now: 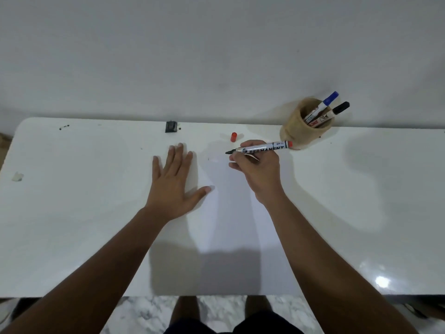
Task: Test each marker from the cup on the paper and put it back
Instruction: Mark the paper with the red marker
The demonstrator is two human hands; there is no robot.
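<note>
1. The left hand [177, 183] is laid flat with fingers spread, pressed on the left part of the white paper [224, 237], nothing gripped.
2. An uncapped permanent marker [261, 147] is pinched in the right hand [256, 165]; it's held nearly level with the dark tip pointed left, just above the paper's far end.
3. The red cap [233, 137] is left on the white table [72, 213], just beyond the marker tip.
4. A blue-capped marker [323, 106] and a black-capped marker [333, 112] are kept in the tan cup [299, 127] at the table's far edge, right of the hand.
</note>
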